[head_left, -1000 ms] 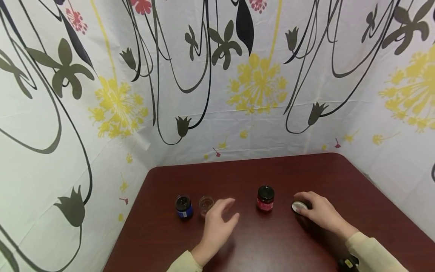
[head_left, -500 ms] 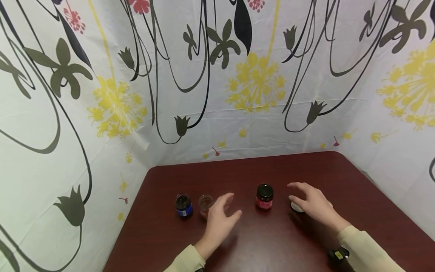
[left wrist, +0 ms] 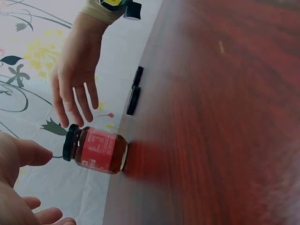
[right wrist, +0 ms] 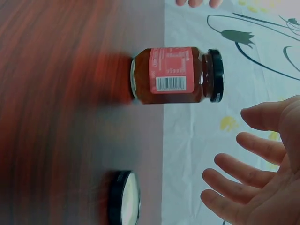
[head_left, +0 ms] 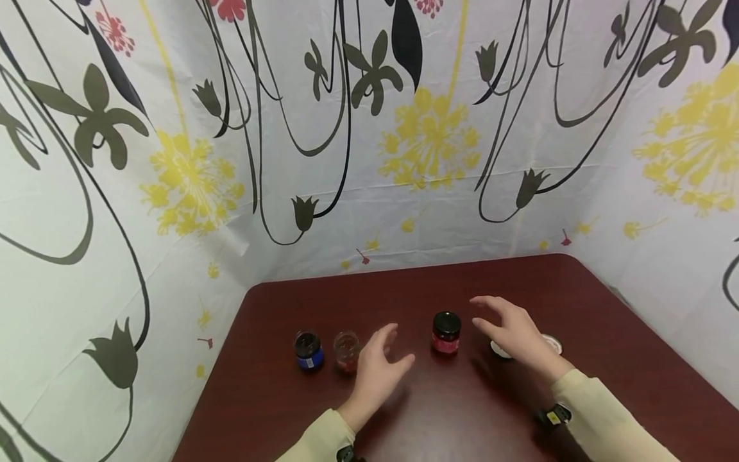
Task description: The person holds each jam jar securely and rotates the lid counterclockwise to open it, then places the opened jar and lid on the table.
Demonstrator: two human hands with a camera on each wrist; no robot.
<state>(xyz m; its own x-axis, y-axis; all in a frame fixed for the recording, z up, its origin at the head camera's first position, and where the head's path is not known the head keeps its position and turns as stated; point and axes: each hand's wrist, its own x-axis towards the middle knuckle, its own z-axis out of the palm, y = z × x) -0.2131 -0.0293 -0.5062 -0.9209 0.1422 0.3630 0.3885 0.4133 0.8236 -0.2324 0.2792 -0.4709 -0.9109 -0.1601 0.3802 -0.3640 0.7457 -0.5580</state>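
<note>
Grips stood wide from where I watched: the left hand (head_left: pixel 376 369) and the right hand (head_left: pixel 516 333) both held nothing. Between them, touched by neither, the red-labelled jar (head_left: pixel 446 335) stood upright and capped on the dark red table (head_left: pixel 450 417). Past the left hand stood the clear jar (head_left: pixel 346 350), then the blue-labelled jar (head_left: pixel 310 354), both uncapped. 2 lids (head_left: pixel 552 344) lay near the right hand.

A clear glass jar with a red label, a black lid and brownish-red contents (head_left: pixel 446 333) stands upright, closed, between the left hand (head_left: pixel 378 369) and right hand (head_left: pixel 516 333), touched by neither. 2 round black lids with white insides (head_left: pixel 553 343) lie white side up, partly hidden by the right hand. An open clear glass jar (head_left: pixel 347 351) stands beside the left hand, near an open blue-labelled dark jar (head_left: pixel 308 351).
</note>
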